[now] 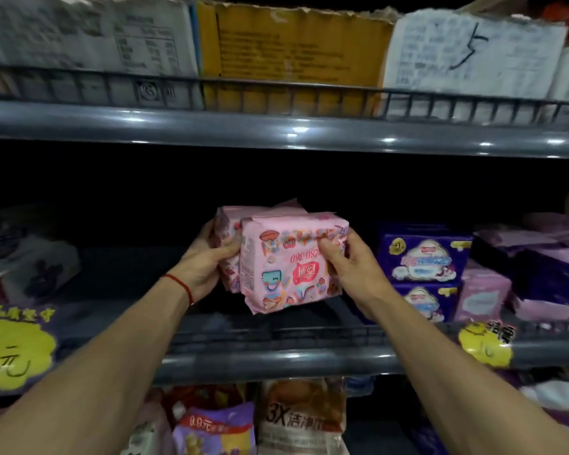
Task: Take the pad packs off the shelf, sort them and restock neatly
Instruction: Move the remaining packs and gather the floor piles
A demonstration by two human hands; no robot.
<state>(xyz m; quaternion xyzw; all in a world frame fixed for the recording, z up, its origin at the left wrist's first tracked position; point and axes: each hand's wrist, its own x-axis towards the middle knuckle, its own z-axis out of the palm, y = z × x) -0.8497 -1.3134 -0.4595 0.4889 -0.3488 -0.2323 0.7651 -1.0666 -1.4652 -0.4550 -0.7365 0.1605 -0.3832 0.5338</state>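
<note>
Left hand [207,257]: clasps the rear pink pack [225,231]
Right hand [349,264]: grips the front pink pack [289,264], print upside down
Packs: touching, held above the middle shelf [276,359]
Purple packs [424,257]: stacked right

The grey metal shelf [276,359] with a low wire rail runs beneath the hands. Right of the right hand [352,267], stacked purple pad packs [424,257] and pale pink packs [483,290] lie on it; left of the left hand [204,261], white packs [30,261].
</note>
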